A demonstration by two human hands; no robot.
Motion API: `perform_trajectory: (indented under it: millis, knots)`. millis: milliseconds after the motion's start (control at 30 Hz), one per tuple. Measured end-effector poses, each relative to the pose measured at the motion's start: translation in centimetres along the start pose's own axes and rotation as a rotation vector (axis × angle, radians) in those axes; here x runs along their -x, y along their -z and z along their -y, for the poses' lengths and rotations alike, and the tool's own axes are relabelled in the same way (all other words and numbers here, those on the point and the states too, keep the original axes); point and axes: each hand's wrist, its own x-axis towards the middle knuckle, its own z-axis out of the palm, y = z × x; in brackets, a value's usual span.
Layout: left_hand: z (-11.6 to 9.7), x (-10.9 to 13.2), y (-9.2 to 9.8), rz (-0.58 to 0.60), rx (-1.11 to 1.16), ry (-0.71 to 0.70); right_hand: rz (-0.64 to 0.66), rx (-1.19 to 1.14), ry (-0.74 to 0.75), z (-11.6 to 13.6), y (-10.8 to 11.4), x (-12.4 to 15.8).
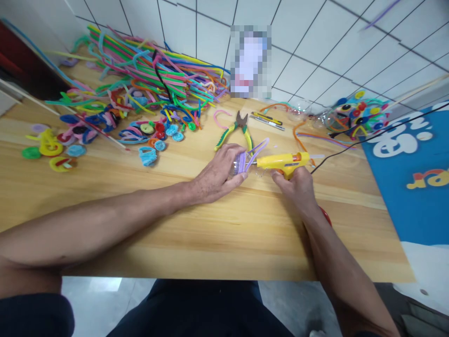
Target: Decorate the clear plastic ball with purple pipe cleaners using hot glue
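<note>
My left hand (219,173) is closed around a small clear plastic piece (236,164) wrapped with purple pipe cleaner (242,162); a loop of the pipe cleaner sticks up to the right. In my right hand (298,187) is a yellow glue gun (282,162), its nozzle pointing left at the purple wrapping. Whether the tip touches it, I cannot tell. A pale glue stick (317,156) pokes out of the gun's back end. Just behind my left hand lie pliers (240,122) with green and yellow handles.
Bundled pipe cleaners (140,65) heap up at the back left, with several coiled pieces (52,142) before them. A craft knife (266,118) lies behind the pliers. A black cord (336,153) runs right. At the back right sits a colourful pile (361,114) beside a blue printed sheet (396,187).
</note>
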Motion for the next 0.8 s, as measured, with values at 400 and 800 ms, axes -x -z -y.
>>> perform_trajectory:
  millis: [400, 800]
  knots:
    - [-0.1, -0.1, 0.1, -0.001, -0.012, -0.006, -0.027, -0.047, 0.002, -0.9, 0.2, -0.1]
    - [-0.2, 0.0, 0.1, 0.003, -0.018, -0.020, -0.366, 0.148, -0.200, -8.8, 7.4, -4.3]
